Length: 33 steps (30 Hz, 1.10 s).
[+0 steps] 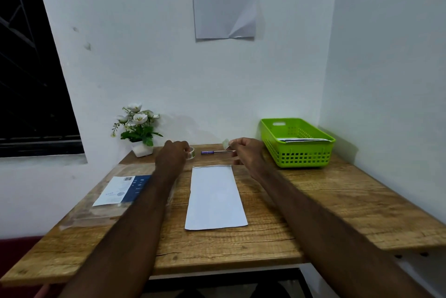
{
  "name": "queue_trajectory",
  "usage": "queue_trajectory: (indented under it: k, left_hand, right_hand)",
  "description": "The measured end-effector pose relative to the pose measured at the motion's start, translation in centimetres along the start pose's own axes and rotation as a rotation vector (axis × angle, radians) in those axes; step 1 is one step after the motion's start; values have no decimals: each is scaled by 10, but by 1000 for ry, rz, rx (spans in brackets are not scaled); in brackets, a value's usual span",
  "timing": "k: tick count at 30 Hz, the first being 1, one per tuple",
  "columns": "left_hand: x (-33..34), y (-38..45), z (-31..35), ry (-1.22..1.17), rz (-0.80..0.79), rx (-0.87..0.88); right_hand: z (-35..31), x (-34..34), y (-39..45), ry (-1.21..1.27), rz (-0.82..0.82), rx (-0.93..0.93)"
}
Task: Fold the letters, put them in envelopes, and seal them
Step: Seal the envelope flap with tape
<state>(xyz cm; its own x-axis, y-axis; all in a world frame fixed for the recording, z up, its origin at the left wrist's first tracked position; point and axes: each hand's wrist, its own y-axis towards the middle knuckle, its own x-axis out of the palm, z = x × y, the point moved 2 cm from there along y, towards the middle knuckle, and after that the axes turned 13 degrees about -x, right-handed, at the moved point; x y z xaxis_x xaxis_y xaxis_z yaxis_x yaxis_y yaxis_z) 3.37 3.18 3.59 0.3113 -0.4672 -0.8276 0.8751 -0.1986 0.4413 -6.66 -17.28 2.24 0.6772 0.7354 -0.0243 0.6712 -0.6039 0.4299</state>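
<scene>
Now both hands reach forward: left hand (pixel 174 152) grips tape roll (pixel 190 153), right hand (pixel 246 151) pinches tape piece (pixel 226 143).

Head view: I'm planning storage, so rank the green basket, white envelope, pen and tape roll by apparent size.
1. White envelope, though nearness to the camera may flatter it against the basket.
2. Green basket.
3. Pen.
4. Tape roll, partly hidden by the left hand.

Potted white flowers (pixel 137 126) and a pen (pixel 217 152) on the wooden table (pixel 337 201), a printed sheet (pixel 225 0) on the wall.
</scene>
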Motion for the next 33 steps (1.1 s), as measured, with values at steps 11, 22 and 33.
queue_trajectory:
  k: [11,22,33]
  left_hand:
    - [6,4,0,59,25,19]
    - [27,-9,27,-94,-263,45]
    - [25,-8,34,-19,-382,-48]
  right_hand:
    - [-2,1,-3,-69,-18,-53]
    - [8,4,-3,-108,3,73]
    - [19,10,-4,-191,-34,195]
